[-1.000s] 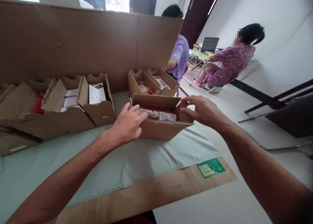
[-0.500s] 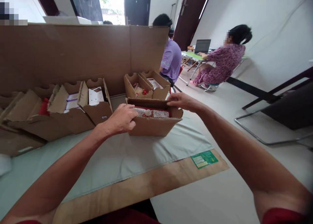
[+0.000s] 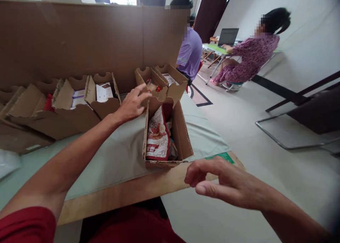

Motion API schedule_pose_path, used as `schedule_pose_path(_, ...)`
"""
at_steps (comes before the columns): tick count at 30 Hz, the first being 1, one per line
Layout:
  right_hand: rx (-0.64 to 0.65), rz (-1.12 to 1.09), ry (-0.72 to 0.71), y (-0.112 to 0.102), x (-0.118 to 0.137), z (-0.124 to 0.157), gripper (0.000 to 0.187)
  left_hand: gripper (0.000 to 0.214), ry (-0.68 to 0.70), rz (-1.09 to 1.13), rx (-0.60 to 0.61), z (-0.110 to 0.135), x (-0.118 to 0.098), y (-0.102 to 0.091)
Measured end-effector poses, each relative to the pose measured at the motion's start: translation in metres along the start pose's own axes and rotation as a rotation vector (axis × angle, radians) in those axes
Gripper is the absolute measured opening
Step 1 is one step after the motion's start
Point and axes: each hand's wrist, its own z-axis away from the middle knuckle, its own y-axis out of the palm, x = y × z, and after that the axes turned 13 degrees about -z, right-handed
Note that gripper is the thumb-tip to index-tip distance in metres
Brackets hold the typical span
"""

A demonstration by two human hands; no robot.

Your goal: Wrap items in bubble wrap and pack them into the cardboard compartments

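An open cardboard box [image 3: 184, 140] stands lengthwise near the table's front edge. Inside it leans a white and red printed food pouch [image 3: 157, 137], with darker packets partly hidden beside it. My left hand [image 3: 134, 103] hovers by the box's far left corner, fingers spread, holding nothing; whether a fingertip touches the rim I cannot tell. Off the box's near right corner, my right hand [image 3: 217, 181] is in the air with fingers curled loosely and thumb apart, nothing in it.
Behind, two cardboard boxes [image 3: 174, 87] hold packets. A row of similar boxes [image 3: 103, 106] lines the left side, before a tall cardboard panel [image 3: 92, 38]. Pale cloth [image 3: 117, 165] covers the wooden table. Two people sit beyond, one at a laptop [image 3: 228, 37].
The box has turned from crosswise to lengthwise and its near end is closer to me. My right hand has let go and drawn back toward me; my left hand's fingers have opened.
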Motion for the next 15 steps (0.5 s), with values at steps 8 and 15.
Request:
schedule_pose_path(8,-0.438,-0.033,0.067,-0.053,-0.086,-0.035,0.045,0.068,-0.520,0.693,0.003,0.116,-0.055,-0.014)
schedule_pose_path(15,-0.252,-0.044,0.007,0.023,-0.111,-0.080,0.020,0.062,-0.593,1.100,-0.006,0.166,-0.115,0.001)
